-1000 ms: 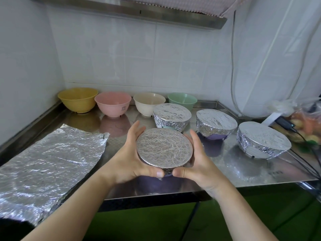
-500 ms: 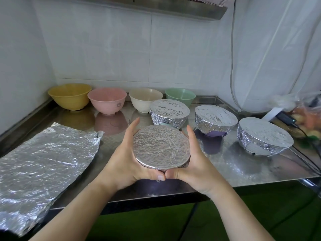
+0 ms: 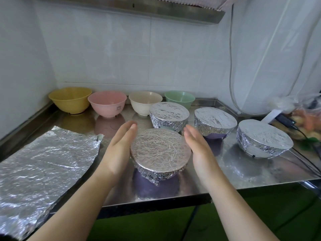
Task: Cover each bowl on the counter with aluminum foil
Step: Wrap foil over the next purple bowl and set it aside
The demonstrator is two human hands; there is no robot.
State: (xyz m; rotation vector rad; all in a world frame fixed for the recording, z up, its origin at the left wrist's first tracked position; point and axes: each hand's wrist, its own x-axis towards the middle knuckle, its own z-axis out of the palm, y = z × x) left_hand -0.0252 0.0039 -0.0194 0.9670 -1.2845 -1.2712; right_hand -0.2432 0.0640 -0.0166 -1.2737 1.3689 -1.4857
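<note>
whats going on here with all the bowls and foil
A person is covering bowls with foil on a steel counter. Both hands, left hand and right hand, are open beside a foil-covered purple bowl. Three more covered bowls stand behind and to the right; four at the back are uncovered. A loose foil sheet lies left.

Beyond the hands [image 3: 156, 146] stand 4 bare bowls: yellow [image 3: 70, 99], pink [image 3: 107, 103], cream [image 3: 145, 102], green [image 3: 179, 99]. Between the hands, crinkled silver foil [image 3: 160, 150] tops a purple bowl [image 3: 172, 175]. Left of them lies a silver foil sheet [image 3: 41, 169] on the shiny steel table [image 3: 234, 169].
</note>
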